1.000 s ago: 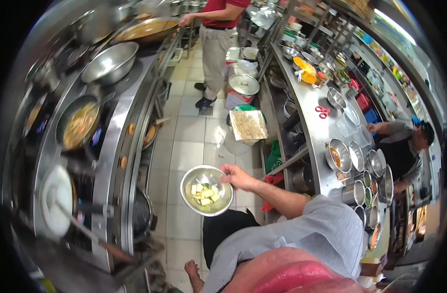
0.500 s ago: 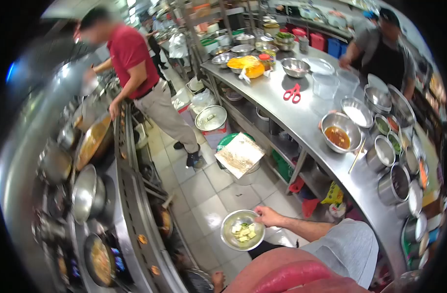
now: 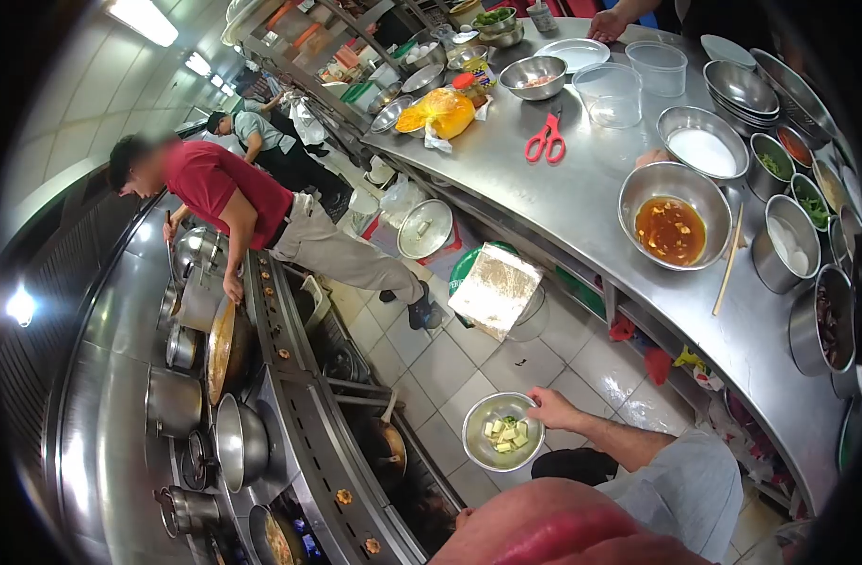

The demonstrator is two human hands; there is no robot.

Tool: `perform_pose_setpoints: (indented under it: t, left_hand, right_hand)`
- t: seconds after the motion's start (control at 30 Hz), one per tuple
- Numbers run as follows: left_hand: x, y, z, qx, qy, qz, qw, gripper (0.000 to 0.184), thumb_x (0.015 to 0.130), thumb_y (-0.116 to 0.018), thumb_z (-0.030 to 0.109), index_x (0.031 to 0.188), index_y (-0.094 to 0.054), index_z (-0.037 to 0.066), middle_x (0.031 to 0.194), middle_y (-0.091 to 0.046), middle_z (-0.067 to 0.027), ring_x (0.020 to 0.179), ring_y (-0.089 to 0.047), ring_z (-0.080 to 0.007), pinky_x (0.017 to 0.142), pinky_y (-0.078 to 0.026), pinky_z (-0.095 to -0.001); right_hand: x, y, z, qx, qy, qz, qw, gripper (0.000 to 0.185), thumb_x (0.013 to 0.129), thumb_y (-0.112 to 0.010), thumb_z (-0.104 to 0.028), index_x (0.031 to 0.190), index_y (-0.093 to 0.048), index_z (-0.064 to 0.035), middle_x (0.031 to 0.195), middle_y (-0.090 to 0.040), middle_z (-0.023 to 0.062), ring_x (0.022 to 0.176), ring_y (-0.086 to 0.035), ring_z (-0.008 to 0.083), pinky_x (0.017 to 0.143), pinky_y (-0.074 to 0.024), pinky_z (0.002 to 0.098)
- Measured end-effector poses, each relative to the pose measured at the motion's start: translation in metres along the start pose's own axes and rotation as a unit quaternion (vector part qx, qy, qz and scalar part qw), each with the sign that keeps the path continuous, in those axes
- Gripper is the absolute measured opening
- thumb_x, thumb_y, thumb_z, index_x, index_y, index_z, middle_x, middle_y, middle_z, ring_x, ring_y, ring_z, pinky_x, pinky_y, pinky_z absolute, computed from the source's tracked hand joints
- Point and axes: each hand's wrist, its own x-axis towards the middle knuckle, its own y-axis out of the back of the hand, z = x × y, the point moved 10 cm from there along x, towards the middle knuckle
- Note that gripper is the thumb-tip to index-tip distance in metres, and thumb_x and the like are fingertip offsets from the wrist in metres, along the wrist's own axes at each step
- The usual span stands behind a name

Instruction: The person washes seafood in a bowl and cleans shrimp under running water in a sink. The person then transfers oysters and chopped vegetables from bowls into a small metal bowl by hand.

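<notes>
My right hand [image 3: 551,411] grips the rim of a metal bowl [image 3: 474,450], with the bowl held out over the tiled floor. Inside lie pale yellow chunks [image 3: 508,434] and some green pieces. Of my left hand [image 3: 464,516] only a small bit shows at the bottom, beside the stove front; its fingers are hidden. Left of it, a pan of food [image 3: 276,539] sits on a burner with a blue flame.
On the steel counter [image 3: 581,202] at right are a bowl of brown sauce [image 3: 671,231], red scissors [image 3: 546,141], plastic tubs and seasoning pots. A person in a red shirt [image 3: 224,188] works at the stove. A board-topped bin [image 3: 497,290] stands in the aisle.
The view has swung and tilted, bringing the ceiling lights into sight. My right hand still holds the bowl. My left hand has mostly gone out of view. The red-shirted person leans over more.
</notes>
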Motion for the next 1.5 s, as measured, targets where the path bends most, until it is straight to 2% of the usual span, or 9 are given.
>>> perform_pose_setpoints:
  t: [0.17, 0.4, 0.7, 0.8, 0.97, 1.2, 1.3, 1.37, 1.5]
  left_hand:
    - [-0.002, -0.04, -0.013, -0.147, 0.039, -0.075, 0.986, 0.022, 0.078, -0.059, 0.022, 0.086, -0.06, 0.002, 0.072, -0.06, -0.0046, 0.067, -0.053, -0.0132, 0.062, -0.045, -0.0307]
    - [-0.076, -0.017, 0.044, 0.083, -0.063, -0.067, 0.992, 0.043, 0.078, -0.055, 0.038, 0.098, -0.056, 0.0, 0.091, -0.061, -0.0191, 0.09, -0.057, -0.0344, 0.077, -0.044, -0.0435]
    - [-0.308, 0.106, 0.132, -0.087, -0.146, 0.285, 0.943, 0.025, 0.079, -0.06, 0.025, 0.094, -0.057, 0.006, 0.09, -0.057, -0.0154, 0.08, -0.055, -0.0276, 0.072, -0.044, -0.0357]
    - [-0.402, 0.114, 0.112, -0.269, -0.018, 0.247, 0.931, 0.029, 0.084, -0.053, 0.03, 0.095, -0.055, 0.004, 0.085, -0.059, -0.0102, 0.075, -0.058, -0.0193, 0.066, -0.047, -0.0328]
    - [-0.591, 0.045, 0.024, -0.587, 0.077, 0.32, 0.74, 0.035, 0.091, -0.041, 0.033, 0.102, -0.05, 0.001, 0.087, -0.06, -0.0096, 0.073, -0.061, -0.0159, 0.064, -0.052, -0.0279]
    - [-0.865, 0.004, -0.04, -0.677, 0.096, 0.603, 0.411, 0.054, 0.088, -0.033, 0.051, 0.109, -0.047, 0.004, 0.097, -0.057, -0.0106, 0.078, -0.062, -0.0218, 0.058, -0.054, -0.0342]
    - [-0.929, -0.005, -0.07, -0.66, 0.076, 0.658, 0.355, 0.052, 0.085, -0.049, 0.043, 0.11, -0.043, -0.001, 0.096, -0.056, -0.0144, 0.07, -0.061, -0.0216, 0.056, -0.053, -0.0311]
    - [-0.98, -0.02, -0.107, -0.48, 0.243, 0.73, 0.421, 0.034, 0.079, -0.061, 0.023, 0.098, -0.046, -0.001, 0.087, -0.055, -0.0106, 0.067, -0.056, -0.0151, 0.052, -0.048, -0.0265]
    - [-1.044, -0.039, -0.172, -0.467, 0.316, 0.761, 0.322, 0.027, 0.07, -0.058, 0.005, 0.093, -0.045, -0.001, 0.083, -0.052, -0.0094, 0.068, -0.054, -0.0149, 0.048, -0.045, -0.0267]
  right_hand:
    - [0.015, 0.03, -0.001, -0.053, -0.008, 0.027, 0.998, 0.023, 0.068, -0.058, -0.012, 0.088, -0.054, -0.0009, 0.07, -0.056, 0.0079, 0.063, -0.054, 0.0158, 0.056, -0.0439, 0.0305]
    - [0.021, 0.018, -0.091, -0.09, 0.084, 0.044, 0.991, 0.023, 0.068, -0.059, -0.011, 0.087, -0.053, 0.0003, 0.072, -0.056, 0.0114, 0.066, -0.053, 0.0208, 0.062, -0.0438, 0.032]
    - [-0.082, -0.172, -0.172, -0.108, 0.01, -0.381, 0.918, 0.022, 0.075, -0.055, -0.005, 0.095, -0.049, -0.0007, 0.081, -0.051, 0.0041, 0.05, -0.046, 0.0081, 0.038, -0.0348, 0.0221]
    - [-0.159, -0.225, -0.163, -0.131, 0.035, -0.481, 0.866, 0.021, 0.076, -0.054, -0.006, 0.096, -0.048, -0.0027, 0.078, -0.051, 0.0036, 0.044, -0.044, 0.006, 0.032, -0.0286, 0.0196]
    - [-0.392, -0.299, -0.125, -0.175, 0.057, -0.673, 0.717, 0.022, 0.075, -0.054, -0.005, 0.096, -0.051, -0.0022, 0.074, -0.054, 0.0053, 0.045, -0.044, 0.0074, 0.033, -0.0296, 0.0208]
    - [-0.698, -0.331, -0.1, -0.153, -0.011, -0.83, 0.536, 0.021, 0.074, -0.052, -0.001, 0.095, -0.049, -0.0007, 0.066, -0.053, 0.0052, 0.041, -0.042, 0.0079, 0.031, -0.0295, 0.0221]
    - [-0.796, -0.34, -0.099, -0.158, 0.026, -0.867, 0.471, 0.019, 0.074, -0.052, 0.0, 0.093, -0.048, 0.0006, 0.062, -0.051, 0.0043, 0.038, -0.042, 0.0079, 0.03, -0.0303, 0.0234]
    - [-0.851, -0.346, -0.093, -0.144, 0.041, -0.892, 0.426, 0.02, 0.077, -0.056, -0.007, 0.093, -0.048, 0.0013, 0.061, -0.051, 0.0036, 0.038, -0.042, 0.0076, 0.031, -0.0311, 0.0227]
    - [-0.924, -0.4, -0.089, -0.153, 0.071, -0.897, 0.41, 0.044, 0.079, -0.061, -0.029, 0.105, -0.046, 0.0028, 0.068, -0.054, 0.0065, 0.042, -0.048, 0.0092, 0.034, -0.0354, 0.0227]
